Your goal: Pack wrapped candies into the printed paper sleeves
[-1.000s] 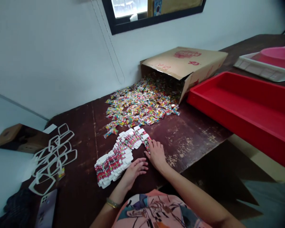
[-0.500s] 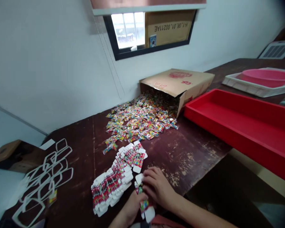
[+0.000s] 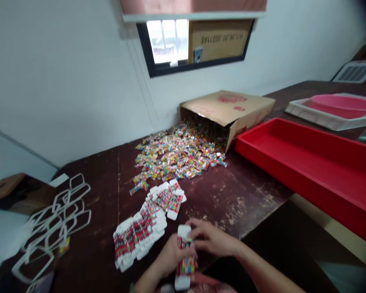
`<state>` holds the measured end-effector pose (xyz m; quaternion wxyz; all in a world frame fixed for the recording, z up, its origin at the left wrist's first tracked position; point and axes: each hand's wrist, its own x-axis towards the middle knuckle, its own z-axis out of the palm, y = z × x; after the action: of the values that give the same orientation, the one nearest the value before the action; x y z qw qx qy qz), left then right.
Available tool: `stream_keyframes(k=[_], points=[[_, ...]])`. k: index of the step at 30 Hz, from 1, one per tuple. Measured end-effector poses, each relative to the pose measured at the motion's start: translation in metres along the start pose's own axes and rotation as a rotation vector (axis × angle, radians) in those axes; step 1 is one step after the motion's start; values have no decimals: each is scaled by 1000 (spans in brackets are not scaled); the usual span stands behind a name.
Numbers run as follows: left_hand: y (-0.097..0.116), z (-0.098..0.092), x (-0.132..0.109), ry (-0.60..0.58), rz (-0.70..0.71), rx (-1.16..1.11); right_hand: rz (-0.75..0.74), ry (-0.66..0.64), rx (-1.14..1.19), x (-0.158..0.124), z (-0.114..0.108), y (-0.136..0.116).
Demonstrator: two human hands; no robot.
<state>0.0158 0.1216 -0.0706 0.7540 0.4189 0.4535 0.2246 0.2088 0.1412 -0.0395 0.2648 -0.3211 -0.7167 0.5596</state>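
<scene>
Near the bottom of the view, a small printed carton (image 3: 186,264) with white end flaps stands out from the table's front edge. My left hand (image 3: 174,252) is closed on its left side, the thumb across the printed face. On the other side my right hand (image 3: 212,239) grips the carton's upper right edge with bent fingers. Just left of my hands, a fanned stack of flat cartons (image 3: 140,232) with the same print and white flaps lies on the table. Behind the stack spreads a heap of small wrapped candies (image 3: 177,156).
A cardboard box (image 3: 228,106) lies on its side with candies at its mouth. To the right stands a long red tray (image 3: 311,162), with a pink basin (image 3: 344,106) on a white tray behind. White loops (image 3: 57,219) and a brown box (image 3: 21,191) are at left.
The carton has turned more upright, its face more toward me. My left hand has shifted up a little along it, and the right hand's fingers have moved to its upper edge.
</scene>
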Motion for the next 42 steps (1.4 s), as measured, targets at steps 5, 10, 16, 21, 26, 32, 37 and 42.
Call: stream_keyframes(k=[5,10,16,21,26,32,37,42], points=[[-16,15,9,286,156,188,152,245,59,-17,17,11],[-19,24,-5,322,252,113,324,395,536,-36,30,23],[-18,19,-23,102,216,336,573,103,1128,-45,30,47],[-21,22,-25,203,236,339,561,80,853,-40,31,42],[-24,28,-15,189,14,-216,215,245,170,-36,38,16],[-21,23,-17,2,-124,-447,231,233,78,-32,36,20],[-27,16,-24,-47,-142,-388,15,42,-163,-42,32,13],[-28,14,-21,-9,-95,-208,-74,-47,-394,-42,25,18]])
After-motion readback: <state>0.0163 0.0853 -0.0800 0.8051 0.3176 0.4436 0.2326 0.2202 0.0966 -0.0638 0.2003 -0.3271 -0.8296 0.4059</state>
